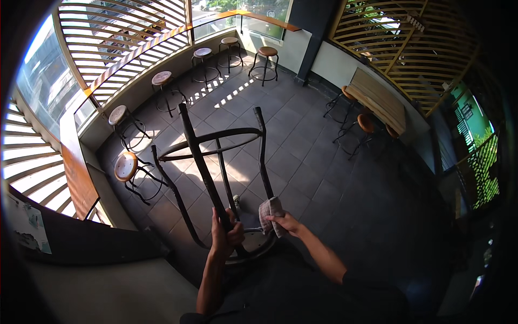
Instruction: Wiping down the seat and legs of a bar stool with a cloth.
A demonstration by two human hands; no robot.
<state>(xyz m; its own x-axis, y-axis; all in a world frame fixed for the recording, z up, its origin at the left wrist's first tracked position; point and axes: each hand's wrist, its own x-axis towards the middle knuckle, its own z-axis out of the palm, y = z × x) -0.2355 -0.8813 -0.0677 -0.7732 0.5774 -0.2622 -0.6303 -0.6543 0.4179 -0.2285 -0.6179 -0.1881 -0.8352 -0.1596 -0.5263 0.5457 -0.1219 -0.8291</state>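
Observation:
A dark metal bar stool [201, 162] is held with its legs pointing up and away from me. Its round foot ring [230, 131] links the legs, and the underside of the seat [254, 239] is close to my body. My left hand [226, 233] grips the nearest leg low down, near the seat. In my right hand [286, 223] is a folded checked cloth [270, 212], pressed around the lower part of the right leg. The cloth hides that stretch of the leg.
Several round stools, among them a wooden-topped one [126, 166], line the slatted wall under a narrow wooden counter [77, 178]. To the right, more stools [365, 123] stand by a wooden wall table [376, 99]. Dark tiles [299, 162] cover the floor, and a low wall [113, 279] is near my left.

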